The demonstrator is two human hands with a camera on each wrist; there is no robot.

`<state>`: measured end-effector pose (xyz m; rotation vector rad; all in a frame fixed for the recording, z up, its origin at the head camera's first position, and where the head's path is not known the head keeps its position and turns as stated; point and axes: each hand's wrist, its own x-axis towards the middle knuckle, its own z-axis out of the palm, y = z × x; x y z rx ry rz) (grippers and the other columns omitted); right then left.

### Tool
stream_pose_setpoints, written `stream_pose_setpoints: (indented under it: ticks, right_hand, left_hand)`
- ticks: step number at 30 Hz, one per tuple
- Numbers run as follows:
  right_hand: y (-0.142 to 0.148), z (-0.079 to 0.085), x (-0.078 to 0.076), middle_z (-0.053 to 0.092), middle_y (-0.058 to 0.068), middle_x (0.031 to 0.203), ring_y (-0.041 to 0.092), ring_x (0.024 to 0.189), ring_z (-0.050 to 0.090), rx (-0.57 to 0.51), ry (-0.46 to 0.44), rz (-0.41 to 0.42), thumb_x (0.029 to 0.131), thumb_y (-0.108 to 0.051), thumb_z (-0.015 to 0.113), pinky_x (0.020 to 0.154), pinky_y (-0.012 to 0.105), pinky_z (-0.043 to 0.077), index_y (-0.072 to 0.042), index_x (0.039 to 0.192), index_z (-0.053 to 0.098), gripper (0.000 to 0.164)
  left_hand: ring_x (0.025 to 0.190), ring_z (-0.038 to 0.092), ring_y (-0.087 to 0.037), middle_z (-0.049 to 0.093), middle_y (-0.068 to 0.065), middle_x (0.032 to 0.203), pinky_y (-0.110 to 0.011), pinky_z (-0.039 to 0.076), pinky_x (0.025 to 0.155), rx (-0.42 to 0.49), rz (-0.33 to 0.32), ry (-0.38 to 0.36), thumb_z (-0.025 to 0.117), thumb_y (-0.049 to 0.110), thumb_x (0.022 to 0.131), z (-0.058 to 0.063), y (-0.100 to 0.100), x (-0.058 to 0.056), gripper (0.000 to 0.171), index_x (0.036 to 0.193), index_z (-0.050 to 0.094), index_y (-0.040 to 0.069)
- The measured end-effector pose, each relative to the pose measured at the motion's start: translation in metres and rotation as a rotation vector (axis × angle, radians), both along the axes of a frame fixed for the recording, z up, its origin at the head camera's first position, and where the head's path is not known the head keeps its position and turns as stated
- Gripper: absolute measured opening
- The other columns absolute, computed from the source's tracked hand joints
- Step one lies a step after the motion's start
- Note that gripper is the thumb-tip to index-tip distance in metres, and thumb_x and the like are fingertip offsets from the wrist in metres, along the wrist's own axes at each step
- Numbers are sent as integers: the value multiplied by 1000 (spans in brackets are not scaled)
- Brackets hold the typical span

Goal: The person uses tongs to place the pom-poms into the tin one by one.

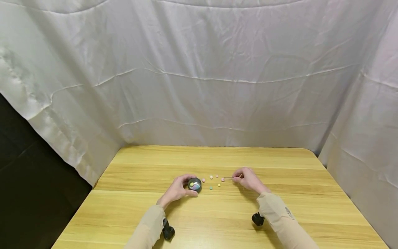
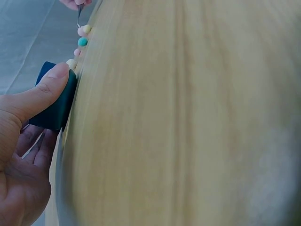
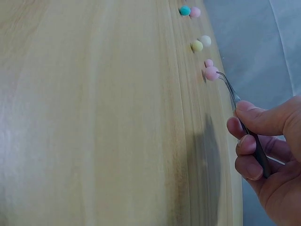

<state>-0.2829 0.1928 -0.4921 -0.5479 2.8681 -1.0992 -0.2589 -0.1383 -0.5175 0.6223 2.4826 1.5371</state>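
Observation:
My left hand grips a small dark round bowl on the table, thumb on the near side and fingers around the far side. Inside it lie colored balls, a yellow-green one among them. My right hand pinches metal tweezers between thumb and fingers, their bent tips pointing left. The tips are right at a pink ball. Between the hands lie more small fuzzy balls: a teal one, a yellow one, a white one, a pink one by the bowl and a smaller pink one.
The wooden table stretches under both arms. Pale curtains hang behind it and at the sides, and a black panel shows at the left. Black wrist cameras, one at the left sleeve and one at the right, stick out over the table.

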Motion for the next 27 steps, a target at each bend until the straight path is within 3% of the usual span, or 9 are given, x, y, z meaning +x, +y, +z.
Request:
stream_pose_setpoints:
  ticks: [18,27]
  right_hand:
    - [-5,6,5,72,8,83,11,65,53,-19,-26,-32,93,-6,68,52,20,43,-3,93,77,10]
    - [-12,9,9,73,9,83,8,62,52,-30,17,11,93,-6,68,51,19,42,-2,93,77,10]
  left_hand:
    - [117,65,-32,65,-17,129,-42,54,101,-13,8,-6,87,12,77,-1,0,0,63,134,59,3]
    - [117,65,-31,65,-16,129,-37,55,100,-9,3,-4,87,12,78,-1,0,0,64,134,59,3]
